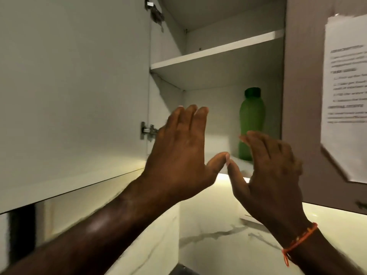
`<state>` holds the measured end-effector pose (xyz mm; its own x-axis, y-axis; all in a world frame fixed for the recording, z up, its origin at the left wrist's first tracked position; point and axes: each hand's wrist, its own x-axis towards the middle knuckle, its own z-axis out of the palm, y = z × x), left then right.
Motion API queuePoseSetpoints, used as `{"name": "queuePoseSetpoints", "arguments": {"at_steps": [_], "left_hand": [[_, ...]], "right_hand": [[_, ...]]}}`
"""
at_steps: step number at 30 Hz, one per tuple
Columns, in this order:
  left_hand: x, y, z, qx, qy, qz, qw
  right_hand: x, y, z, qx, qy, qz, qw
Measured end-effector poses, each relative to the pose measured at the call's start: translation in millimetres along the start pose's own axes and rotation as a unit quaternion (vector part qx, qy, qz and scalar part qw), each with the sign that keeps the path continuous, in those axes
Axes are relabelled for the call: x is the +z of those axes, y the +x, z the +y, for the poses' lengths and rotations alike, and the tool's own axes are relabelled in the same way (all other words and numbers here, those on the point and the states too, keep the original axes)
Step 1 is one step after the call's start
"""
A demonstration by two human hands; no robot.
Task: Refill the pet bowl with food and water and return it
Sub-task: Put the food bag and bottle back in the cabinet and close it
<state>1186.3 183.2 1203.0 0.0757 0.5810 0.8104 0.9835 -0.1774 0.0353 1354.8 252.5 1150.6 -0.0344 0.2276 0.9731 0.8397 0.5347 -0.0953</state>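
A green plastic bottle with a dark green cap stands upright on the lower shelf of an open wall cupboard, at the right side. My left hand is raised in front of the cupboard opening, fingers straight and together, holding nothing. My right hand is raised beside it, just in front of the bottle's lower part, fingers spread and empty; it wears an orange thread at the wrist. The thumbs of both hands almost touch. No pet bowl is in view.
The cupboard door stands open at the left. The upper shelf holds nothing visible. A closed door at the right carries a taped printed sheet. Below runs a lit marble-patterned backsplash.
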Motion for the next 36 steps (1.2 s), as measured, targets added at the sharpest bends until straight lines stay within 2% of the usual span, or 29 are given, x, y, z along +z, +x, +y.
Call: {"name": "queuePoseSetpoints", "arguments": {"at_steps": [4,8,11,15,17,19,21,23,25,29,36], "left_hand": [[-42,-19,-41,-0.05,0.113,0.031,0.992],[-86,-42,-81,-0.074,0.203,0.13,0.968],[-118,-57,-107,-0.092,0.287,0.205,0.931],[-157,-75,-137,-0.15,0.384,0.264,0.872],[-169,-83,-153,-0.179,0.372,0.265,0.872],[-173,-88,-169,-0.213,0.31,0.225,0.899],[-172,-88,-177,-0.26,0.196,0.173,0.929],[-168,-87,-180,-0.311,0.1,0.161,0.931],[-163,-85,-181,-0.333,0.073,0.188,0.921],[-165,-85,-177,-0.325,0.095,0.196,0.92],[-160,-87,-124,-0.241,0.059,0.202,0.947]], "right_hand": [[29,6,-61,-0.027,0.123,-0.061,0.99],[44,11,-128,-0.074,0.222,-0.111,0.966],[50,13,-175,-0.108,0.286,-0.144,0.941],[53,12,-234,-0.134,0.348,-0.174,0.911],[52,11,-259,-0.145,0.355,-0.178,0.906],[54,10,-282,-0.152,0.351,-0.177,0.907],[56,8,-301,-0.157,0.347,-0.18,0.907],[59,6,-315,-0.154,0.353,-0.197,0.901],[62,3,-324,-0.143,0.373,-0.22,0.89],[59,-6,-329,-0.132,0.407,-0.245,0.87],[34,-14,-300,-0.132,0.404,-0.226,0.876]]}}
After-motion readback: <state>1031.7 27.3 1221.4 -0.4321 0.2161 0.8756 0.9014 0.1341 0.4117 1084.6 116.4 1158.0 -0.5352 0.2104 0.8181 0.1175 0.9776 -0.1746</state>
